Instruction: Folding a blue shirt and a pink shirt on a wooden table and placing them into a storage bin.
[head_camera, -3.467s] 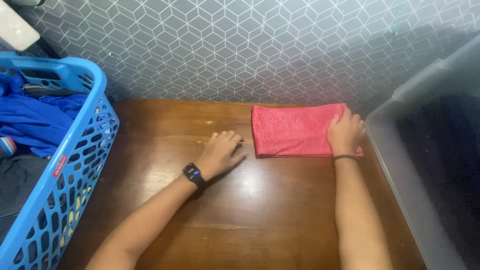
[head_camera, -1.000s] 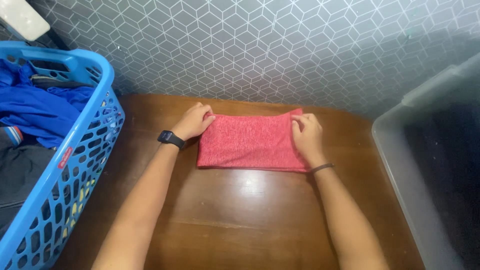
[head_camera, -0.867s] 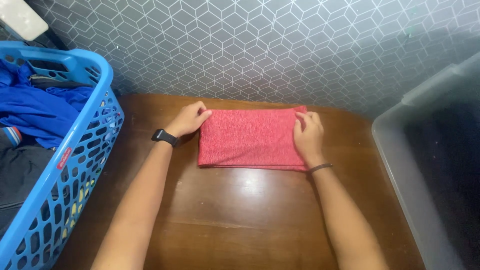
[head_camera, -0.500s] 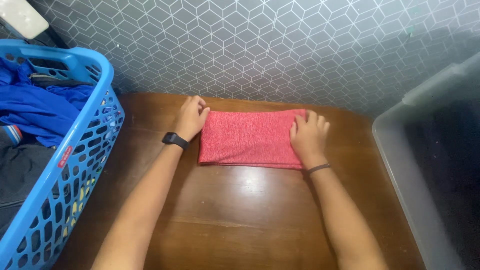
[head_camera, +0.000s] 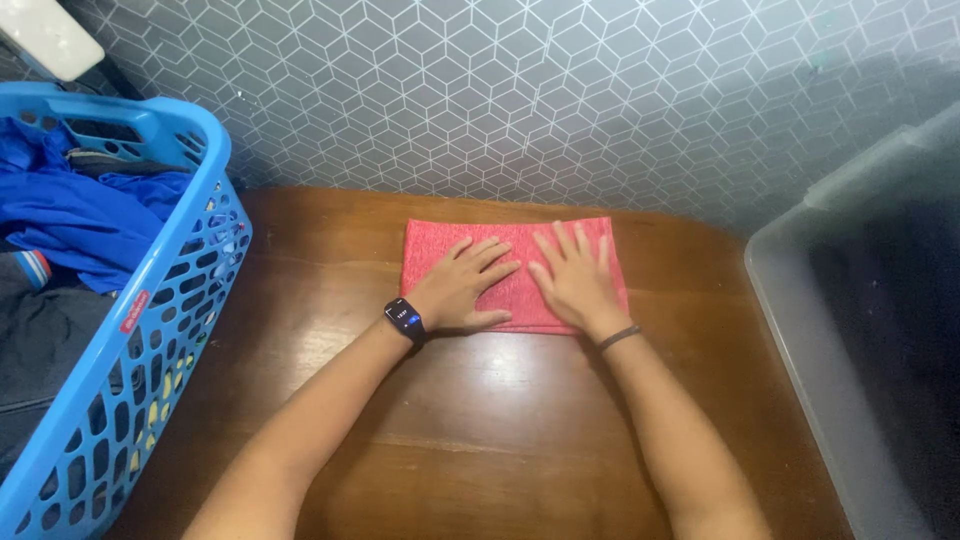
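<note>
On folded red cloth (head_camera: 515, 240), left hand (head_camera: 462, 288) and right hand (head_camera: 573, 280) lie flat.

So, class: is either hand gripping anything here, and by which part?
Nothing gripped: left hand and right hand lie flat, open, on the folded red cloth.

The desk (head_camera: 500, 440) is bare along its near edge. A blue basket (head_camera: 150, 300) blocks the left edge, a grey bin (head_camera: 800, 330) the right, a wall (head_camera: 520, 100) the far edge.

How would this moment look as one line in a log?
left hand: flat on folded red cloth | right hand: flat on it | cloth on wooden table | blue basket left
</note>
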